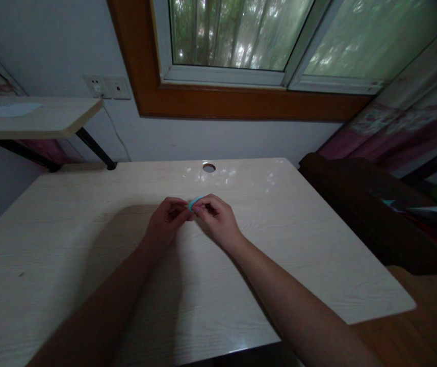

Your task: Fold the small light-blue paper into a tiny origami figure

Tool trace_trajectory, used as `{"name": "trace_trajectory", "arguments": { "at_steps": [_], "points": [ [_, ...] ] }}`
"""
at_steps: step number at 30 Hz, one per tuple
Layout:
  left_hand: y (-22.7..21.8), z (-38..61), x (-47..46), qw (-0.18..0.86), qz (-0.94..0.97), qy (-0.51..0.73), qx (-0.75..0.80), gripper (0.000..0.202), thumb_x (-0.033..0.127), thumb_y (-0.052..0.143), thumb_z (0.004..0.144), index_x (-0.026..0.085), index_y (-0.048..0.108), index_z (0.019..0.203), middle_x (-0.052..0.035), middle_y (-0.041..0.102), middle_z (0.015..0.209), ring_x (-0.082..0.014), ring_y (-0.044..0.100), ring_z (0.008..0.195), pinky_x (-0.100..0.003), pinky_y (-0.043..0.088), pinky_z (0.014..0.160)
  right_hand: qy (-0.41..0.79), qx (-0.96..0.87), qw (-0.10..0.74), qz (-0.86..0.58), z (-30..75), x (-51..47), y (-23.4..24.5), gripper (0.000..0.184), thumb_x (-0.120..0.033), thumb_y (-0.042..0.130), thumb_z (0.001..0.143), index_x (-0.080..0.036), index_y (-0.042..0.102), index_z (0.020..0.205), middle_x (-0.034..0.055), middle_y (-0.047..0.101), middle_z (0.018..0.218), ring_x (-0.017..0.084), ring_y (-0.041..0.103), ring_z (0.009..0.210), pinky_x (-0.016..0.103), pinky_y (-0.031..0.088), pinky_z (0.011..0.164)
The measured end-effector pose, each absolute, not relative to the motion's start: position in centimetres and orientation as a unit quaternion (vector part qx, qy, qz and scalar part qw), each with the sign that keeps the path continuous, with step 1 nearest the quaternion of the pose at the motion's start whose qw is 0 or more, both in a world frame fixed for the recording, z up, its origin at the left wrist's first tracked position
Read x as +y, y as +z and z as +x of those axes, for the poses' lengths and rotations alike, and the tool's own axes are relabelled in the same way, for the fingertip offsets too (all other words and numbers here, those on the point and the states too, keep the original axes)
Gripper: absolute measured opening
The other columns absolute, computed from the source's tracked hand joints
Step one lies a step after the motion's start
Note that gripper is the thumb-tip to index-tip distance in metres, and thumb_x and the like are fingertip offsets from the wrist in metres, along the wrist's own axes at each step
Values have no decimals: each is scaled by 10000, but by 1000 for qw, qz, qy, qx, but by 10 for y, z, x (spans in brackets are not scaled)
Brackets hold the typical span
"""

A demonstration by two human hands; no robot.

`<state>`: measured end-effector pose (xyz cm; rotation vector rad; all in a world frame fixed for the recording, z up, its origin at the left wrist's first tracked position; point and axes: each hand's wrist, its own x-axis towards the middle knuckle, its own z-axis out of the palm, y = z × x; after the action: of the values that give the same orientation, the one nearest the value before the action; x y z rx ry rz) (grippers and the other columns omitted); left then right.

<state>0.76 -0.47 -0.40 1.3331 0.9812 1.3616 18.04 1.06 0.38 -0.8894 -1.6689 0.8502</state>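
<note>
A small light-blue curved thing (193, 204), like a band or ring, shows between my two hands over the middle of the desk (264, 270). My right hand (218, 216) pinches it between thumb and fingers and covers most of it. Against its left side, the fingertips of my left hand (168, 218) are pinched together. Whether the left fingers grip the blue thing itself or some small part of it is hidden. Both hands are close together, just above or on the desk top.
A round cable hole (209, 167) lies near the desk's back edge. At the left stands a raised shelf (61, 114) on black legs. A white cord (117, 132) hangs from the wall socket (107, 87). Beyond the right edge is a dark brown piece of furniture (352, 204).
</note>
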Motion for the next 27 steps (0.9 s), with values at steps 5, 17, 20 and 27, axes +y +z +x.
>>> {"name": "trace_trajectory", "arguments": {
  "at_steps": [5, 17, 20, 27],
  "points": [
    [-8, 7, -4, 456, 561, 548, 420, 339, 313, 795, 744, 192, 584, 981, -9, 717, 779, -153, 698, 718, -287, 543, 722, 342, -698, 504, -377, 180, 10, 5, 60, -265, 646, 884, -224, 690, 875, 20, 648, 838, 152, 612, 773, 284, 479, 704],
    [-10, 8, -3, 454, 560, 545, 429, 301, 298, 790, 754, 187, 585, 943, -7, 717, 764, -154, 708, 710, -286, 551, 717, 353, -674, 515, -394, 179, 12, -2, 99, -319, 675, 869, -221, 690, 877, 33, 674, 841, 165, 626, 772, 301, 493, 722],
    [-11, 8, -2, 450, 560, 548, 429, 312, 312, 793, 752, 188, 582, 945, -4, 712, 752, -158, 707, 702, -293, 554, 711, 364, -663, 517, -401, 178, 11, -2, 117, -336, 687, 860, -221, 690, 876, 36, 684, 842, 168, 630, 772, 303, 498, 722],
    [-5, 7, -3, 458, 531, 568, 430, 312, 317, 792, 751, 189, 578, 939, 0, 711, 755, -155, 708, 693, -287, 564, 695, 451, -613, 535, -367, 175, 12, -3, 145, -300, 678, 856, -231, 669, 983, 39, 705, 941, 163, 664, 829, 314, 533, 788]
  ]
}}
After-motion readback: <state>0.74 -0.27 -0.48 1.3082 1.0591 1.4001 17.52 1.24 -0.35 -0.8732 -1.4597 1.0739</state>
